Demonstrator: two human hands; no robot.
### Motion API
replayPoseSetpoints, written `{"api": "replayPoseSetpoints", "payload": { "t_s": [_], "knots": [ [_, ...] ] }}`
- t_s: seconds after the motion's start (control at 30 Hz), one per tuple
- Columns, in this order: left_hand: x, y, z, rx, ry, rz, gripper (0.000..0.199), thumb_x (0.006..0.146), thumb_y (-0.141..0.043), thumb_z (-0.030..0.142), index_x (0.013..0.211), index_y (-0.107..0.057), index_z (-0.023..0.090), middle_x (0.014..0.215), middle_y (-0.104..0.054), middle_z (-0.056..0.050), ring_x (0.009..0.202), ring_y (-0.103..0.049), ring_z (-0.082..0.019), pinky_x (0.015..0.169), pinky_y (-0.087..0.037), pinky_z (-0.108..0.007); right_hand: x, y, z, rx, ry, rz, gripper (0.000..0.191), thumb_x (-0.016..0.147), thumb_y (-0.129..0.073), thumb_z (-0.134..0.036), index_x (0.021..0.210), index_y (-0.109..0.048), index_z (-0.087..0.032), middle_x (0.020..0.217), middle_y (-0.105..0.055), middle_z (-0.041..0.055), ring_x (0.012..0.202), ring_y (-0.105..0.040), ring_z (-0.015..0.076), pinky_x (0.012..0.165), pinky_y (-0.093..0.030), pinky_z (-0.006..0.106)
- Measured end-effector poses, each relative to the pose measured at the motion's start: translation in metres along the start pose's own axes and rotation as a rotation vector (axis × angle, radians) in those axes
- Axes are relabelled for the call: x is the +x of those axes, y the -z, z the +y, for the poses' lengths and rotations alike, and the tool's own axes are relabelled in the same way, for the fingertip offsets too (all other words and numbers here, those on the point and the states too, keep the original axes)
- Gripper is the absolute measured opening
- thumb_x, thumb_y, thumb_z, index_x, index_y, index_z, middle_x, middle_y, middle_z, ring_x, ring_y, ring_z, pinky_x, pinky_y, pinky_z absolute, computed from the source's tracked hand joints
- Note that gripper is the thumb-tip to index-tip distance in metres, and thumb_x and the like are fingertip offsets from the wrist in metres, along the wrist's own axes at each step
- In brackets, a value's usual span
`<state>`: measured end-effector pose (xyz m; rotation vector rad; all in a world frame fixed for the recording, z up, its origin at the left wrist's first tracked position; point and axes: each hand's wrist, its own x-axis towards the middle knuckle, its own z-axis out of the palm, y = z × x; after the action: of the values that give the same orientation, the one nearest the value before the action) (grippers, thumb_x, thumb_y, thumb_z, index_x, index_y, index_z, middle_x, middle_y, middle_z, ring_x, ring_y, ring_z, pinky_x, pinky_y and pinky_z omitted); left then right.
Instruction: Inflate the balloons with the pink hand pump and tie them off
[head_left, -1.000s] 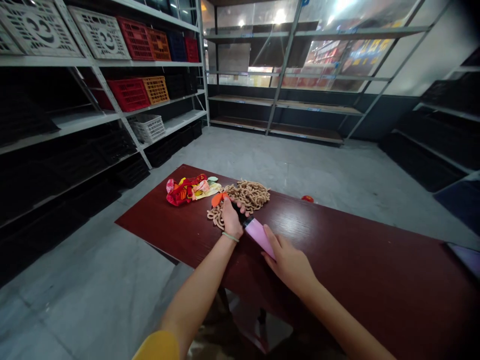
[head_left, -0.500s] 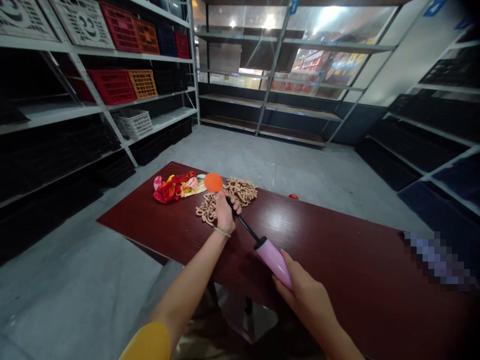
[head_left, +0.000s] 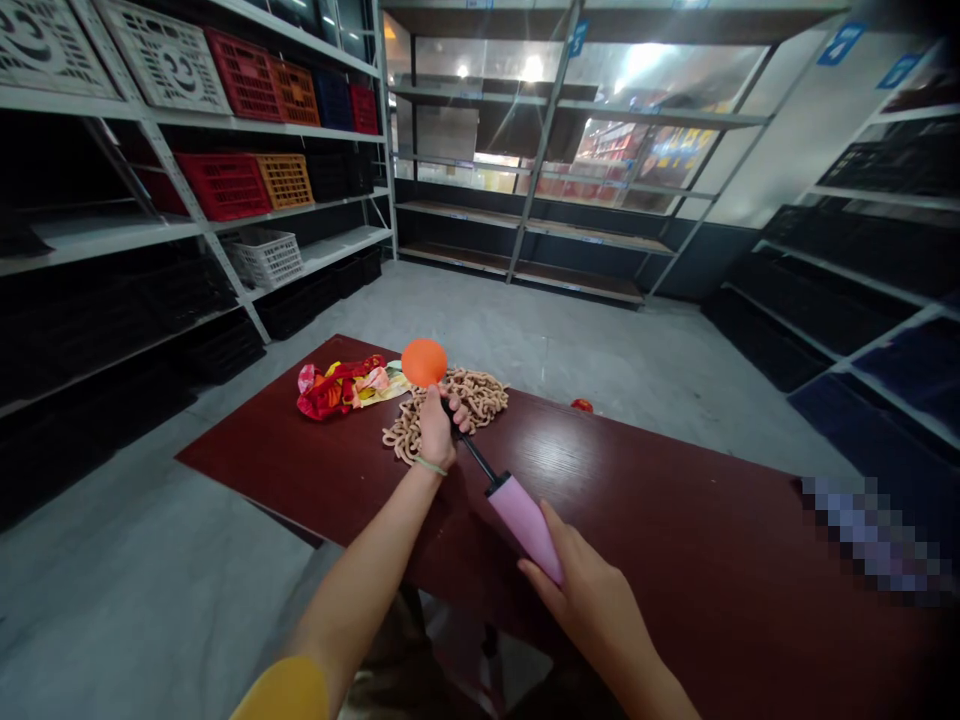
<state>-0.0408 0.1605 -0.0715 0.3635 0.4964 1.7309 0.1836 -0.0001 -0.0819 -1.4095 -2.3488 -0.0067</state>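
Observation:
My left hand [head_left: 439,425] is closed around the black end of a hand balloon pump, at the neck of an orange balloon [head_left: 424,362]. The balloon is small and rounded, standing just beyond my fingers. A black rod runs from that hand to the pump's lilac barrel [head_left: 527,528]. My right hand [head_left: 581,590] grips the barrel's near end. Beyond my left hand, a heap of tan, twisted cord-like pieces [head_left: 480,397] lies on the dark red table [head_left: 660,520]. Left of it is a pile of red, pink and yellow crumpled items [head_left: 337,385].
Shelving with red crates [head_left: 225,185], orange crates and a white basket [head_left: 266,257] stands at the left. A metal rack [head_left: 540,170] is at the back, dark bins at the right. A small red object [head_left: 582,405] shows beyond the table's far edge. A blurred patch covers something at the right.
The orange balloon looks a little larger and rounder. Both hands and the pump have shifted slightly left in view, and the camera view has tilted up a little.

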Motion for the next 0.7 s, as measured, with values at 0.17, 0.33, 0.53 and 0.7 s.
{"api": "replayPoseSetpoints", "payload": {
  "t_s": [0.17, 0.33, 0.53, 0.7],
  "knots": [
    [0.002, 0.006, 0.016, -0.066, -0.072, 0.057, 0.026, 0.094, -0.049, 0.042, 0.082, -0.042, 0.021, 0.06, -0.038, 0.006, 0.039, -0.034, -0.006, 0.034, -0.024, -0.017, -0.001, 0.001, 0.005, -0.01, -0.033, -0.032, 0.056, 0.095, -0.047, -0.043, 0.146, -0.034, -0.023, 0.111, -0.069, 0.0104, 0.089, -0.071, 0.0244, 0.062, -0.056, 0.031],
    [-0.009, 0.004, 0.003, -0.036, -0.02, 0.025, 0.026, 0.093, -0.051, 0.044, 0.083, -0.042, 0.021, 0.06, -0.038, 0.006, 0.039, -0.034, -0.006, 0.035, -0.025, -0.017, 0.042, -0.012, -0.022, 0.014, -0.182, -0.117, 0.052, 0.093, -0.05, -0.043, 0.139, -0.045, -0.018, 0.112, -0.069, 0.0117, 0.087, -0.071, 0.0252, 0.067, -0.055, 0.031],
    [-0.014, 0.001, -0.002, 0.009, 0.081, -0.003, 0.024, 0.095, -0.047, 0.042, 0.083, -0.042, 0.021, 0.06, -0.038, 0.006, 0.039, -0.034, -0.006, 0.034, -0.025, -0.017, 0.058, -0.014, -0.043, 0.079, -0.214, -0.174, 0.061, 0.093, -0.051, -0.042, 0.145, -0.037, -0.013, 0.117, -0.066, 0.0168, 0.094, -0.07, 0.0288, 0.071, -0.055, 0.035],
    [-0.007, 0.004, 0.012, -0.013, 0.009, -0.007, 0.028, 0.094, -0.049, 0.046, 0.082, -0.042, 0.021, 0.06, -0.037, 0.006, 0.039, -0.033, -0.006, 0.034, -0.026, -0.017, 0.014, -0.01, -0.016, 0.087, -0.115, -0.145, 0.062, 0.093, -0.051, -0.042, 0.147, -0.033, -0.017, 0.121, -0.064, 0.0153, 0.099, -0.068, 0.0287, 0.072, -0.057, 0.036]
  ]
}}
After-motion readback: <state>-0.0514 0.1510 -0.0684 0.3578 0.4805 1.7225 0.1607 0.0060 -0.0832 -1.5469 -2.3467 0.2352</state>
